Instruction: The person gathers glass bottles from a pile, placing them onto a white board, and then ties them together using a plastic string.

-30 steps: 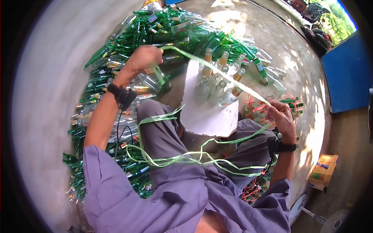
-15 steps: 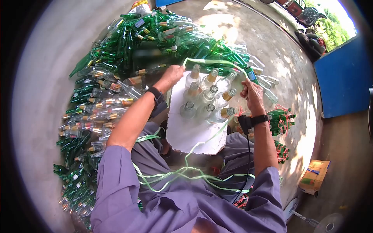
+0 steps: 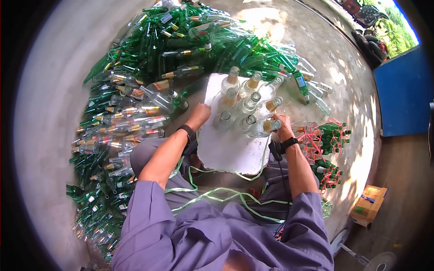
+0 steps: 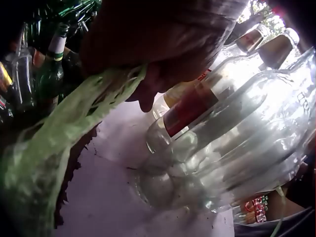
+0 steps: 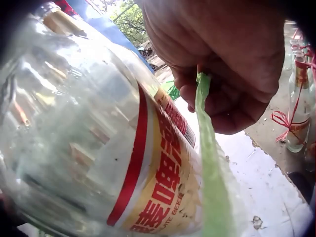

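Observation:
Several clear bottles [image 3: 249,103] stand upright in a cluster on a white board [image 3: 233,153]. At the cluster's left side, the left hand [image 3: 199,114] grips a green plastic strip; the left wrist view shows the strip [image 4: 74,118] trailing from the curled fingers beside the bottles. On the other side, the right hand [image 3: 284,126] is close to the bottles. In the right wrist view its fingers pinch the green strip [image 5: 207,128] next to a bottle with a red and yellow label [image 5: 165,173]. The strip's course behind the bottles is hidden. Loose strip [image 3: 226,192] lies across the person's lap.
Piled green bottles [image 3: 149,49] and clear bottles [image 3: 131,126] lie behind and left of the board. Bottle bundles tied with red strips [image 3: 332,135] stand at the right, with a cardboard box [image 3: 368,205] farther off near a blue panel [image 3: 402,95].
Both hands have come down from above and behind the bottles to the cluster's two sides. The strip first stretched over the bottles is now low beside them.

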A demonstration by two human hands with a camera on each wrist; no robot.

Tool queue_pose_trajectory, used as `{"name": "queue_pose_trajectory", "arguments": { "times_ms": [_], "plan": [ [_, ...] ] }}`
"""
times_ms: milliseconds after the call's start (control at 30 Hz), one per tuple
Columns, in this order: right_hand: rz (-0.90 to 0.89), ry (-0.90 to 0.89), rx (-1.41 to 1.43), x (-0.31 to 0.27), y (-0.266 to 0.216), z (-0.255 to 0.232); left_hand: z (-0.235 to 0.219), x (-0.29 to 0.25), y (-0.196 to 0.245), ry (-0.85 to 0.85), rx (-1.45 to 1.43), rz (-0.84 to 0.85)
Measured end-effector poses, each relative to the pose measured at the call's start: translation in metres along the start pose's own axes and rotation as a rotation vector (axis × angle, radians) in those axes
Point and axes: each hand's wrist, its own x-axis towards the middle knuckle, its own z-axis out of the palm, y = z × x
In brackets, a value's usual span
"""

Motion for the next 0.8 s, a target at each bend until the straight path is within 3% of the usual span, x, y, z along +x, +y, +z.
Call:
{"name": "queue_pose_trajectory", "arguments": {
  "times_ms": [133, 267, 333, 400, 467, 567, 700, 733, 800],
  "plan": [
    [0.033, -0.027, 0.138, -0.007, 0.006, 0.001, 0.005, -0.031, 0.004, 0.118, -0.399, -0.154],
    [0.069, -0.057, 0.210, -0.018, 0.018, 0.006, 0.018, -0.043, -0.010, 0.163, -0.470, -0.141],
    [0.198, 0.055, 0.280, -0.033, 0.016, 0.017, 0.026, -0.051, -0.016, 0.184, -0.488, -0.162],
    [0.222, 0.017, 0.317, -0.028, 0.047, 0.018, 0.037, -0.058, -0.022, 0.198, -0.515, -0.151],
    [0.183, -0.105, 0.484, -0.004, 0.120, 0.011, 0.042, -0.067, -0.022, 0.206, -0.540, -0.139],
    [0.174, -0.079, 0.472, -0.035, 0.102, 0.025, 0.046, -0.085, -0.015, 0.111, -0.578, -0.169],
    [0.130, -0.061, 0.492, -0.045, 0.116, 0.038, 0.049, -0.107, 0.004, 0.039, -0.613, -0.156],
    [0.115, -0.025, 0.321, -0.056, 0.098, 0.044, 0.051, -0.110, 0.006, 0.021, -0.635, -0.184],
    [0.128, -0.052, 0.350, -0.067, 0.094, 0.052, 0.056, -0.113, 0.004, 0.017, -0.615, -0.200]
  ]
}}
